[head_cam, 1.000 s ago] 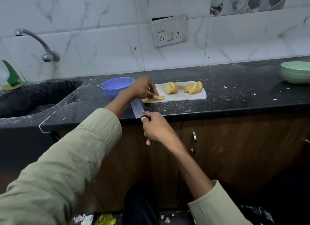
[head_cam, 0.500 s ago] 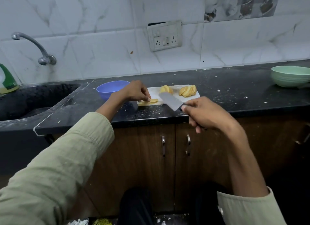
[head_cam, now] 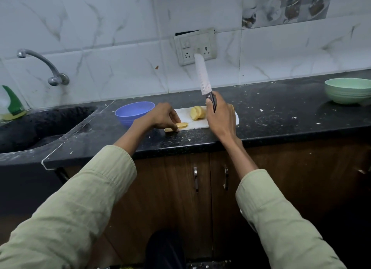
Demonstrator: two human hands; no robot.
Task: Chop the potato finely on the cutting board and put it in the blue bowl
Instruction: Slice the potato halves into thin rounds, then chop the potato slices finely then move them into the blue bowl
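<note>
Right hand (head_cam: 217, 113) wraps its fingers round the dark handle of one knife (head_cam: 203, 79), blade pointing up and tilted slightly left, raised above the white cutting board (head_cam: 192, 121); the tip shows in front of the wall socket plate (head_cam: 195, 46). Left hand (head_cam: 163, 116) sits at the board's near left corner, fingers curled down, fingertips pressing a small stack of flat potato slices (head_cam: 180, 126); count of slices in that stack cannot be told.

Second potato group (head_cam: 197, 112): sliced chunk standing near the board's middle, just left of the right hand. A sliver of more potato shows past the right hand's far edge, mostly hidden.

Bowls, two. One blue bowl (head_cam: 135, 112) on the black countertop (head_cam: 277, 124), just left of the board, behind the left wrist; inside looks bare of potato. One pale green bowl (head_cam: 348, 90) far right, well apart from the board.

One tap (head_cam: 43, 66) on the tiled wall over the dark sink (head_cam: 40, 126). One green-topped bottle (head_cam: 12, 104) at the left edge. Two cabinet door handles (head_cam: 210, 178) below the counter. White flecks scattered over the countertop.
</note>
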